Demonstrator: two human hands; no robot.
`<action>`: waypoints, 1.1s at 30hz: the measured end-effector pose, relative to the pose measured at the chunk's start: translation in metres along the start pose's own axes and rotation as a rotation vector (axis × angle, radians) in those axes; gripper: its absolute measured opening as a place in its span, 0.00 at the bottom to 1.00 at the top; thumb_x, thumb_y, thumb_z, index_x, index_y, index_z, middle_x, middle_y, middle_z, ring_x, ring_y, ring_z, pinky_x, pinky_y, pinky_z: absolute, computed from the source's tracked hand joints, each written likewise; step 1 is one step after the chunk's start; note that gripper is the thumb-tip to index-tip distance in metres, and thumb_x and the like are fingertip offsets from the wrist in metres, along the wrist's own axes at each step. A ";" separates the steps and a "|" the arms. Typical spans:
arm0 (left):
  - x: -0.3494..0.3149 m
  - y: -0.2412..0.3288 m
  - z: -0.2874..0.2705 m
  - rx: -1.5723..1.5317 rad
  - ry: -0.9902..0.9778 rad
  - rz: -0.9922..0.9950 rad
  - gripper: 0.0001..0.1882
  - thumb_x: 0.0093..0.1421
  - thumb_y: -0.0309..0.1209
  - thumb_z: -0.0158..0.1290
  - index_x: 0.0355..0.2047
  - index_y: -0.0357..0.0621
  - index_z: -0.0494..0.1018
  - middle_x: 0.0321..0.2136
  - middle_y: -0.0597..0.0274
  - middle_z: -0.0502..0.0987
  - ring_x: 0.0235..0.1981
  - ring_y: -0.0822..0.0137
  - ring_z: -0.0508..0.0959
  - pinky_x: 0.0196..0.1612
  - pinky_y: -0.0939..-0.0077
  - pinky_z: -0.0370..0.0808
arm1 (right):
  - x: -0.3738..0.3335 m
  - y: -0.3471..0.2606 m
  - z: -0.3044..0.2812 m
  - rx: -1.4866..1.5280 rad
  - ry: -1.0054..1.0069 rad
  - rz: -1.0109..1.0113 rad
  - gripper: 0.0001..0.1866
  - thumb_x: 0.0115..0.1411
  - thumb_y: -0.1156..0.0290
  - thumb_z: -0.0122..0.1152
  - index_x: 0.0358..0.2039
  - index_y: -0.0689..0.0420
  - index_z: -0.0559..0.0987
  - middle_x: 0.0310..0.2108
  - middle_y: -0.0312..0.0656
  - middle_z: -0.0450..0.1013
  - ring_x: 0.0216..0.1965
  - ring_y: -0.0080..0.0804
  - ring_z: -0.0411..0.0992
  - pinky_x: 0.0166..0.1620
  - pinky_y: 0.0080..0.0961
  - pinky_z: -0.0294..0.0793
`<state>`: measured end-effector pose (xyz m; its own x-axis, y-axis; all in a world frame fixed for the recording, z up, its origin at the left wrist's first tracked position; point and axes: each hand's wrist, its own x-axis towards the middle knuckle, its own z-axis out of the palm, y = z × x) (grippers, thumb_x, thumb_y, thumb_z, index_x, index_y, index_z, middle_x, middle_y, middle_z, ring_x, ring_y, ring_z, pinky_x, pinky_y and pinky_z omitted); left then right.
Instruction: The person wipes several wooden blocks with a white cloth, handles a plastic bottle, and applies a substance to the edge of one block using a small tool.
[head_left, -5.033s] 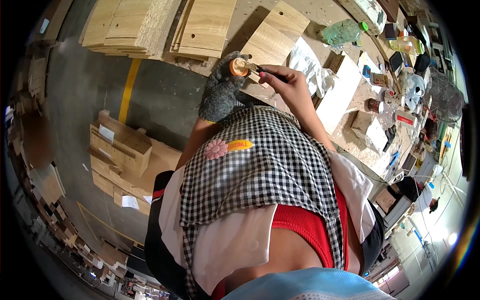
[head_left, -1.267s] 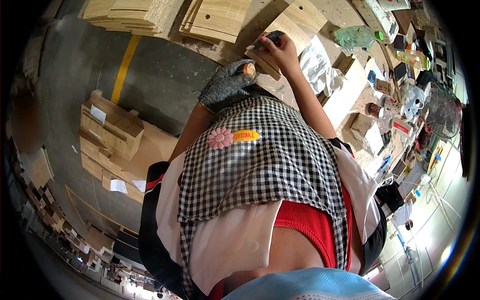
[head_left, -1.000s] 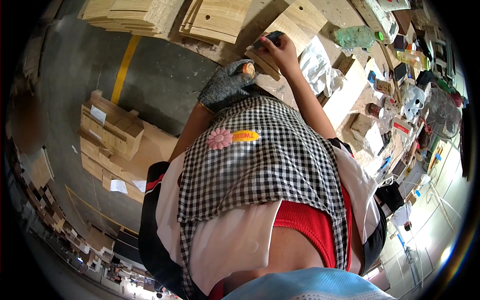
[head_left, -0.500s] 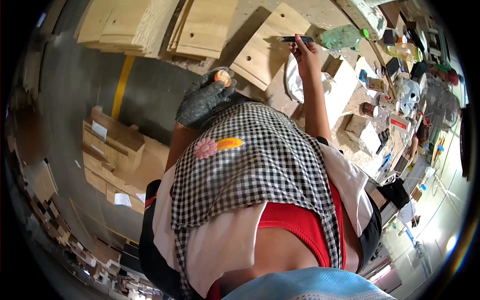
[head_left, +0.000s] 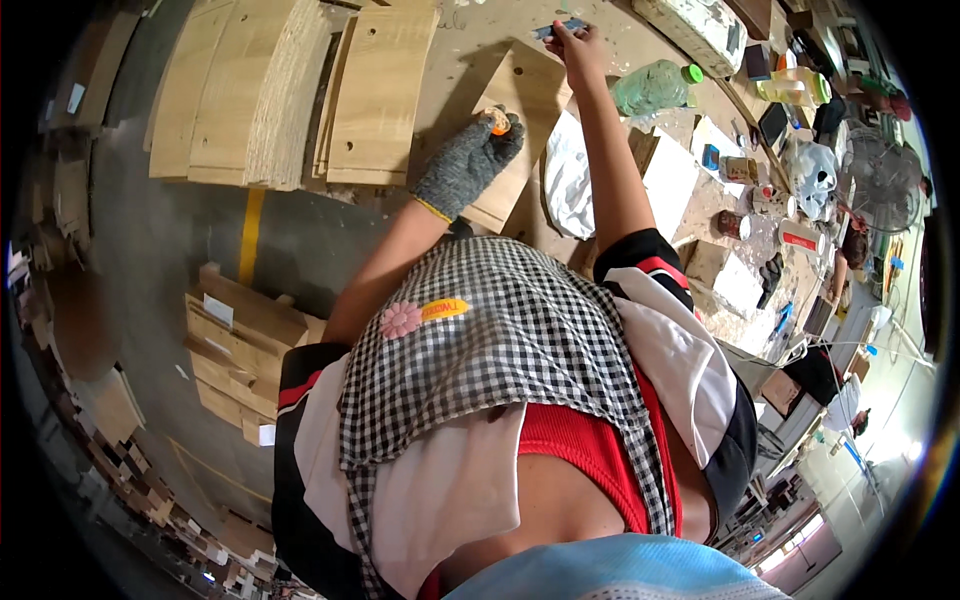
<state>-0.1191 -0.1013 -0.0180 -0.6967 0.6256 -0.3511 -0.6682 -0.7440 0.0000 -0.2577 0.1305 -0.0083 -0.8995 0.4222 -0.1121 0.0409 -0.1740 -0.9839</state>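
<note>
My left hand [head_left: 472, 165], in a dark grey knitted glove, is closed round a small round orange-and-pale thing [head_left: 498, 121] whose kind I cannot make out. It is over a light wooden board [head_left: 515, 80] with dark holes, lying at an angle on the workbench. Farther off and to the right, my bare right hand [head_left: 581, 52] pinches a slim dark flat tool [head_left: 560, 30] beyond the board's far end. A white cloth [head_left: 570, 180] lies beside the board, below my right forearm.
Stacked wooden boards [head_left: 385, 90] stand to the left on the workbench [head_left: 465, 25]. To the right are a green-capped clear bottle [head_left: 650, 88], a brown can [head_left: 733, 223] and a white plastic bag [head_left: 812, 178]. More wooden pieces [head_left: 240, 350] sit low at the left.
My left hand has moved from the bench edge up and right over the board, still holding the orange thing. My right hand has reached farther away with the dark tool. The view has shifted slightly.
</note>
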 end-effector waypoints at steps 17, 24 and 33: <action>-0.053 -0.026 0.030 0.404 0.193 0.040 0.22 0.69 0.32 0.47 0.61 0.37 0.62 0.56 0.48 0.69 0.57 0.55 0.71 0.64 0.59 0.68 | 0.004 0.036 -0.002 -0.148 -0.222 0.233 0.26 0.61 0.75 0.63 0.55 0.71 0.63 0.29 0.45 0.75 0.23 0.26 0.74 0.24 0.20 0.74; -0.057 -0.027 0.033 0.397 0.208 0.029 0.23 0.69 0.33 0.47 0.61 0.37 0.61 0.57 0.47 0.69 0.58 0.54 0.71 0.64 0.58 0.67 | -0.004 0.036 -0.002 -0.038 -0.129 0.245 0.25 0.62 0.76 0.62 0.54 0.71 0.63 0.28 0.44 0.73 0.24 0.27 0.74 0.24 0.22 0.75; -0.056 -0.027 0.033 0.398 0.209 0.022 0.22 0.69 0.32 0.47 0.61 0.36 0.62 0.57 0.47 0.69 0.58 0.53 0.71 0.64 0.57 0.68 | -0.007 0.050 0.001 -0.064 -0.078 0.063 0.22 0.61 0.77 0.62 0.52 0.69 0.65 0.27 0.43 0.73 0.21 0.26 0.73 0.23 0.21 0.74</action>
<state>-0.0702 -0.1084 0.0324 -0.6715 0.5194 -0.5286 -0.7307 -0.5828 0.3556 -0.2500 0.1179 -0.0567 -0.9255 0.3410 -0.1650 0.1235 -0.1401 -0.9824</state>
